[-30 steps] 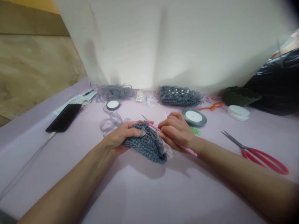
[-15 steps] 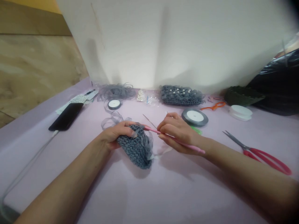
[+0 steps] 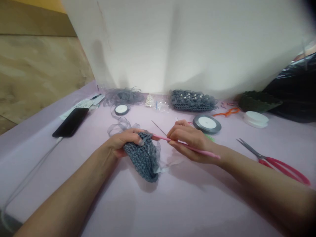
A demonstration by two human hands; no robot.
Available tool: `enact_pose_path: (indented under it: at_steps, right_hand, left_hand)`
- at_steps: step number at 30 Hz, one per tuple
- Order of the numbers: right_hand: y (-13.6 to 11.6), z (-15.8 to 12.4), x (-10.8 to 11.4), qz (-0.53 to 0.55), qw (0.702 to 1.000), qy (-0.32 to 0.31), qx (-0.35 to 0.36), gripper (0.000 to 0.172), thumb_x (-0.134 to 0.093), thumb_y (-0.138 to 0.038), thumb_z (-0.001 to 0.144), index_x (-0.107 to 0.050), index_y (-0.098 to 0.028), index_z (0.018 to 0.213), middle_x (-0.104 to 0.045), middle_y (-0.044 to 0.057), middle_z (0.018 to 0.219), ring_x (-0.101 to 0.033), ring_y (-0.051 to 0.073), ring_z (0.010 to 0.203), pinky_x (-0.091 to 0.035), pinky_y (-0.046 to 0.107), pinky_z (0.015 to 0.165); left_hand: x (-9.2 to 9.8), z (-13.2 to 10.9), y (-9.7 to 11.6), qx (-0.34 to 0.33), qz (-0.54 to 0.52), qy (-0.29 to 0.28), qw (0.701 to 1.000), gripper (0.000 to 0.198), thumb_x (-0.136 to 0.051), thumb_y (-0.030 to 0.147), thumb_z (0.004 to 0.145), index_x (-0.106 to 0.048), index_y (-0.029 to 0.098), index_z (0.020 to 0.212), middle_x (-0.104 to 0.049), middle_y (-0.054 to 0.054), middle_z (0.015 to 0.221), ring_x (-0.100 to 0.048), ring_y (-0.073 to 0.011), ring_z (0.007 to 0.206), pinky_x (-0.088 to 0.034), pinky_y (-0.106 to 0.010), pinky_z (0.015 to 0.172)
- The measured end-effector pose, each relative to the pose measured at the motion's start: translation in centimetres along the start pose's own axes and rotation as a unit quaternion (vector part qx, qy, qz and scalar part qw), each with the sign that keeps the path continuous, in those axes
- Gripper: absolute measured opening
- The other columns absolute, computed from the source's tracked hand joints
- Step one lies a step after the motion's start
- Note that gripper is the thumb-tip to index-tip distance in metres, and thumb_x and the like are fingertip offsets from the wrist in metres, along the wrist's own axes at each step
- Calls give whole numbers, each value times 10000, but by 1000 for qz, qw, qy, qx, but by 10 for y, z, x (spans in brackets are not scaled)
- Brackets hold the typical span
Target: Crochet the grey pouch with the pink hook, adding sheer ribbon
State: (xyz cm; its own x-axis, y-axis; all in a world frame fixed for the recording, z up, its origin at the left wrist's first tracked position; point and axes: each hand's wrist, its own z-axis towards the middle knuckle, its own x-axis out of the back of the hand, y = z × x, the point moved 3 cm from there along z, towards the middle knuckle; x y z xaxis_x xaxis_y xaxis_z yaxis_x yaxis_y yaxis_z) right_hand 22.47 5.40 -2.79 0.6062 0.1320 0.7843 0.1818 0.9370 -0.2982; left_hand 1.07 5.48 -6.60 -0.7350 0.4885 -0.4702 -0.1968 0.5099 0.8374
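Observation:
My left hand [image 3: 127,141] is closed on a grey-blue crocheted piece [image 3: 142,156], thumb on top, with its lower end hanging above the table. Sheer grey ribbon [image 3: 156,149] lies along the piece's right side, and a pale ribbon end trails rightward from it. Between the fingers of my right hand [image 3: 189,140] is a pink crochet hook [image 3: 197,150]. Its tip end meets the top edge of the crochet beside my left fingers, where the very point is hidden. A thin metal needle or rod [image 3: 158,126] shows just beyond my right fingertips; what it rests on is unclear.
Red-handled scissors [image 3: 274,161] lie at right, near a white spool [image 3: 256,119] and a grey ribbon spool [image 3: 206,123]. Behind stand a beaded crocheted piece [image 3: 194,100], pearl beads [image 3: 149,100] and loose ribbon [image 3: 123,96]. A phone [image 3: 71,122] with a cable lies left.
The crocheted piece's lower end has swung slightly down and left. The hook's back end has shifted a little right and up with my right hand. The whole view has moved slightly.

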Motion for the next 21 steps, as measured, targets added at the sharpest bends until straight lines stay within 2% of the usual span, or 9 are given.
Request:
enact_pose_path:
  at_steps: [2, 4, 8, 10, 13, 15, 17, 19, 21]
  right_hand:
    - [1, -1, 1, -11, 1000, -20, 8, 142, -461, -205, 981, -519, -179, 854, -594, 36, 806, -534, 141, 727, -406, 370, 847]
    - [1, -2, 4, 34, 999, -22, -19, 147, -469, -210, 980, -537, -174, 854, -600, 39, 808, -537, 138, 735, -426, 333, 799]
    - [8, -5, 7, 180, 971, -26, -158, 200, -482, -273, 984, -595, -169, 856, -613, 20, 763, -557, 120, 675, -427, 246, 607]
    - [10, -5, 4, 243, 949, -3, -203, 242, -483, -304, 984, -600, -173, 819, -627, 15, 752, -570, 117, 647, -432, 245, 585]
    - [10, -5, -10, 327, 914, 62, -232, 261, -485, -318, 981, -577, -176, 783, -651, 12, 743, -575, 113, 618, -443, 247, 575]
    - [8, -6, -23, 334, 902, 77, -263, 245, -491, -317, 976, -581, -169, 803, -661, 14, 752, -567, 107, 608, -432, 238, 560]
    - [8, -7, -31, 291, 905, 117, -288, 262, -507, -310, 964, -584, -159, 763, -630, 3, 702, -524, 99, 585, -394, 227, 536]
    - [7, -8, -34, 269, 904, 164, -289, 284, -503, -314, 962, -575, -158, 735, -611, -5, 684, -526, 102, 604, -410, 233, 574]
    - [9, -8, -34, 252, 903, 183, -295, 288, -488, -321, 969, -577, -162, 745, -604, -6, 705, -535, 108, 642, -419, 242, 614]
  left_hand:
    - [0, 1, 0, 2, -4, 4, 1000, 406, -638, 116, 618, -761, 86, 1003, -714, -75, 730, -618, -151, 632, -476, -227, 594]
    - [2, 1, 0, 5, 1, 10, 1000, 391, -630, 123, 605, -769, 77, 968, -712, -80, 718, -608, -151, 619, -475, -229, 582]
    - [4, 0, -1, 19, 23, 2, 1000, 362, -630, 141, 598, -776, 78, 923, -708, -82, 685, -613, -155, 608, -476, -231, 565]
    - [2, 0, -2, 19, 48, 0, 999, 345, -662, 146, 625, -771, 97, 948, -728, -90, 752, -642, -167, 662, -495, -243, 607]
    - [-4, 4, -7, 5, 98, 20, 995, 361, -730, 166, 681, -743, 131, 1040, -738, -95, 850, -661, -171, 714, -501, -257, 651]
    - [-10, 9, -13, -14, 114, 38, 993, 390, -756, 174, 698, -722, 147, 1085, -732, -86, 865, -657, -163, 718, -495, -257, 655]
    - [-17, 14, -18, -38, 103, 47, 993, 382, -762, 173, 708, -716, 155, 1087, -726, -78, 874, -655, -158, 742, -497, -257, 679]
    - [-22, 18, -20, -51, 82, 49, 994, 368, -757, 174, 726, -709, 160, 1090, -720, -73, 887, -659, -158, 784, -503, -264, 724]
    - [-25, 18, -21, -49, 76, 60, 994, 351, -750, 167, 734, -705, 157, 1082, -711, -66, 883, -659, -156, 798, -505, -269, 739]
